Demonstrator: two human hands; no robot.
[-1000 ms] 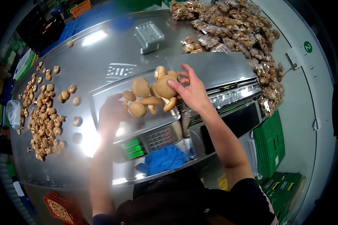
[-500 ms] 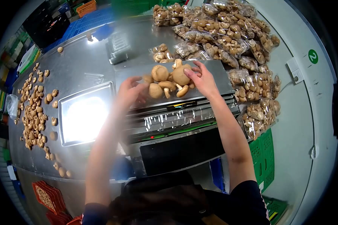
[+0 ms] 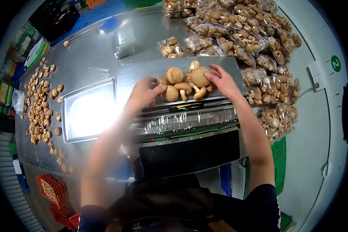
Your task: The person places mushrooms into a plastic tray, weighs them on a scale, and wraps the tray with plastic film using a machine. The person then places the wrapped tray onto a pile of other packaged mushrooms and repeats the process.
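A heap of brown-capped mushrooms (image 3: 183, 88) lies on the metal plate (image 3: 137, 71) of a machine with clear film, between my two hands. At the heap's left side is my left hand (image 3: 144, 94), its fingers slightly bent and apart, the thumb touching a front mushroom (image 3: 170, 94). My right hand (image 3: 225, 83) is at the right side, its thumb over the edge of a large mushroom cap (image 3: 200, 77) and its fingers reaching behind. What lies under the heap is hidden.
Several bagged mushrooms (image 3: 245, 27) pile up at the back right. Loose mushrooms (image 3: 38, 114) spread along the left of the steel table. A shiny metal tray (image 3: 69, 135) lies left of the machine; red crates (image 3: 54, 189) stand below the table's edge.
My left hand has come closer to the heap's left side and is less blurred. The right hand stays at the large cap. The whole view has shifted slightly.
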